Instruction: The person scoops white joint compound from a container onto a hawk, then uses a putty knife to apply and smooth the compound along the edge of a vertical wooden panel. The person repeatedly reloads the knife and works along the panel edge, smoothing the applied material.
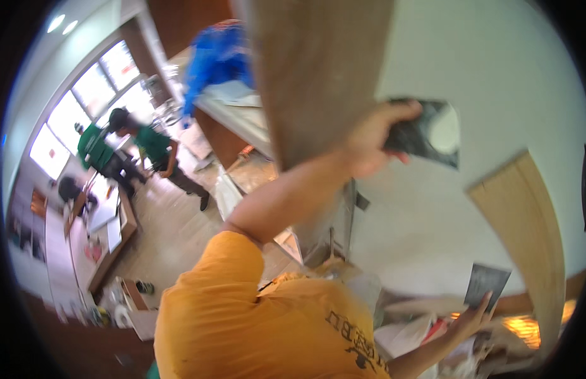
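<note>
My left hand [372,139] is raised beside the pale wall [419,215], fingers closed on a dark flat putty scraper [406,136]. On the scraper's blade is a round whitish patch, which looks like filler. Lower down at the right, my right hand [475,318] grips a second dark putty scraper [485,282] by its lower end, its broad edge pointing up. Slight blur softens my left fingers. Whether the raised blade touches the wall, I cannot tell.
A brown wooden panel [321,69] stands close to my left forearm. One light wood plank [526,234] is at the right against the wall. Two people in green shirts [155,146] stand in the room at left. Blue cloth [220,57] hangs over a cluttered surface; bags and scraps lie below.
</note>
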A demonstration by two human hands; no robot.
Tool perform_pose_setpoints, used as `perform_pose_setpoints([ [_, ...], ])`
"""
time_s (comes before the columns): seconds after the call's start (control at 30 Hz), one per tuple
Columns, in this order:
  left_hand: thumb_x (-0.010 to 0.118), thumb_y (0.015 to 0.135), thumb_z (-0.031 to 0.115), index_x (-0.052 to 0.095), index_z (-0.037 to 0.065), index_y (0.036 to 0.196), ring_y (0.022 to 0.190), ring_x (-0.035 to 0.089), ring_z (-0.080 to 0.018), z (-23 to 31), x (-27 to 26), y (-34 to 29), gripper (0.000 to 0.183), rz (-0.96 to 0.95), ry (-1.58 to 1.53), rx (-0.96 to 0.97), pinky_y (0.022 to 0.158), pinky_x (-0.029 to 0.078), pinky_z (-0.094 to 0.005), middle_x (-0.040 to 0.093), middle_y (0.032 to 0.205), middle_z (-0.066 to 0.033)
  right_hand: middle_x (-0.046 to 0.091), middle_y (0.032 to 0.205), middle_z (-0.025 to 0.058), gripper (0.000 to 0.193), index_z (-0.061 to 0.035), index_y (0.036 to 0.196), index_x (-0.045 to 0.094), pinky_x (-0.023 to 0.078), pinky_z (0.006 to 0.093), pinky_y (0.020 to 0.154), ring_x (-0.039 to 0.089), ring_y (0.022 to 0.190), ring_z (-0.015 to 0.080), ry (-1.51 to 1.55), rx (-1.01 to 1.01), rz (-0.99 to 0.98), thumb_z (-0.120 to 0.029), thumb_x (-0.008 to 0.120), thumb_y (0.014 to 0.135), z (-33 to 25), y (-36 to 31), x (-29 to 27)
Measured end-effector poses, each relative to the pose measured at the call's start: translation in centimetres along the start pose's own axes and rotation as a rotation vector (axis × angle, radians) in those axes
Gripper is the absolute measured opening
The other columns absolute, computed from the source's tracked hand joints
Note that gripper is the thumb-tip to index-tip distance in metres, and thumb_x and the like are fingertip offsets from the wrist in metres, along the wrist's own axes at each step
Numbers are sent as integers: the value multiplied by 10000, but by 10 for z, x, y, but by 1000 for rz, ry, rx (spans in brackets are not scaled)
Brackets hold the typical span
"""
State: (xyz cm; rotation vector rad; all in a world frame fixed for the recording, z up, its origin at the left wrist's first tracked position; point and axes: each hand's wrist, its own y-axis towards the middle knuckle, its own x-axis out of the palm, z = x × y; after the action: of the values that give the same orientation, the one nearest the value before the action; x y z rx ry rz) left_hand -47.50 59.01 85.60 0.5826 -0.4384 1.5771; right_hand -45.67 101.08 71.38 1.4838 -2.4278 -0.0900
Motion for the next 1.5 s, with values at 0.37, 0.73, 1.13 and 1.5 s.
perform_pose_setpoints([
  [0.37,512,1029,259,487,-56,1307,533,432,-156,28,-134,49,421,-770,-304,87,424,452,-200,496,817,-129,607,852,105,177,42,1015,653,451,314,741,559,808,170,-261,-353,101,-112,643,930,-85,-58,-65],
  [0.73,442,891,-36,506,-126,1283,654,505,-156,-33,-42,68,407,-367,950,773,430,353,-202,589,923,-157,626,803,117,229,10,901,663,457,338,670,604,739,231,-390,-142,-167,-199,751,866,-64,-156,-126],
  [1.13,512,974,147,506,-8,1366,677,582,-200,-18,-77,97,422,-311,11,-156,370,390,-192,631,1022,-196,612,801,63,348,-5,892,625,458,307,697,584,771,153,-306,160,159,-321,769,858,-6,-236,-157],
  [1.5,427,1043,135,398,-12,1442,748,526,-157,-16,-59,80,426,-137,124,-12,497,426,-214,549,1180,-231,602,801,82,327,-11,879,614,444,331,694,571,777,192,-437,227,177,-287,782,829,0,-230,-156],
])
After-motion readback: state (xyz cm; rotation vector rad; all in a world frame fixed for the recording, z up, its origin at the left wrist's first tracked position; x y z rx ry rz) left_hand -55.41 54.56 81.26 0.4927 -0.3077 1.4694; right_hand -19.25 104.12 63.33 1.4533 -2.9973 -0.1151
